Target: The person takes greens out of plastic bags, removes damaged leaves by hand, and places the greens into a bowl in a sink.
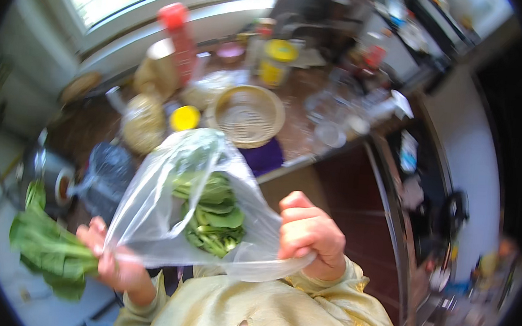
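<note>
A clear plastic bag (146,199) hangs stretched between my two hands, its mouth spread toward me. Inside it lie leafy greens (217,215) with pale cut stems. My right hand (313,235) is closed in a fist around one side of the bag's rim. At the other side, my left hand (115,257) pinches the rim and also holds a bunch of leafy greens (55,252) that sticks out to the left, outside the bag. Blur hides the exact grip of the left fingers.
Beyond the bag, a round beige plastic strainer (276,118) sits on the brown counter (302,87) by a purple cloth (261,156). A yellow-lidded jar (276,64), a red bottle (182,49) and a dark plastic bag (108,177) stand around it. Clear containers (328,134) lie near the counter's edge.
</note>
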Available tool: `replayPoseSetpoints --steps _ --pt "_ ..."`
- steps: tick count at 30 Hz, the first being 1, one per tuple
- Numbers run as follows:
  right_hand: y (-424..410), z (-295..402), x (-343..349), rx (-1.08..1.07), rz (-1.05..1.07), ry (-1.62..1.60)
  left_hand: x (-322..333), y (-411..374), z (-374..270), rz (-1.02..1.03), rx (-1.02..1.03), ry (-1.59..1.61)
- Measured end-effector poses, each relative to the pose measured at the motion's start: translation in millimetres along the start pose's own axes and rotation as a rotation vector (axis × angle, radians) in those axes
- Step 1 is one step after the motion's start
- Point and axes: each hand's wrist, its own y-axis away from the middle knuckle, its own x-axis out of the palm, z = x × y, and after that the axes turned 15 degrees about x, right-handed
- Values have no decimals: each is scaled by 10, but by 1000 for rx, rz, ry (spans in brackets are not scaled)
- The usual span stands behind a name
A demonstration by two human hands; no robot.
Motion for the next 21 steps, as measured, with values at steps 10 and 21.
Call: replayPoseSetpoints --steps 10,21 --pt "2021 860 -1004 296 -479 91 1357 1213 -783 326 -199 393" --pt "4171 1741 -1329 477 -1267 186 2775 3039 -1808 715 -369 780"
